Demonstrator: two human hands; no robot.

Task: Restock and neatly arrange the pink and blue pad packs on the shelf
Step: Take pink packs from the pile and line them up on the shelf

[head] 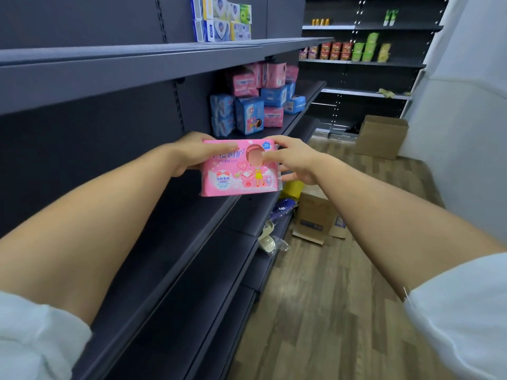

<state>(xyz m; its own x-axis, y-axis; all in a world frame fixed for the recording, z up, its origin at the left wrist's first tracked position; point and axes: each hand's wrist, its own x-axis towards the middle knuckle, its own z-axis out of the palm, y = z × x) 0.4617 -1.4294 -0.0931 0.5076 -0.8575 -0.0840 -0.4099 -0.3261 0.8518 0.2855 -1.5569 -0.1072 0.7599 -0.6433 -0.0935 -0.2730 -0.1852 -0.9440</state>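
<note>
A flat pink pad pack [236, 174] with a cartoon girl on its front is held up in front of the dark shelf [290, 124]. My left hand [197, 154] grips its left edge, thumb across the top front. My right hand [293, 157] pinches its upper right corner, thumb on the front. Further along the same shelf stands a loose pile of blue pad packs [248, 115] and pink pad packs [258, 76], some stacked, some leaning.
Soap boxes [222, 19] sit on the shelf above. Cardboard boxes [380, 137] [315, 215] stand on the wooden floor, with a yellow item [293, 187] and wrapped goods on the lower shelves. A far shelf unit [362, 61] holds snack cups.
</note>
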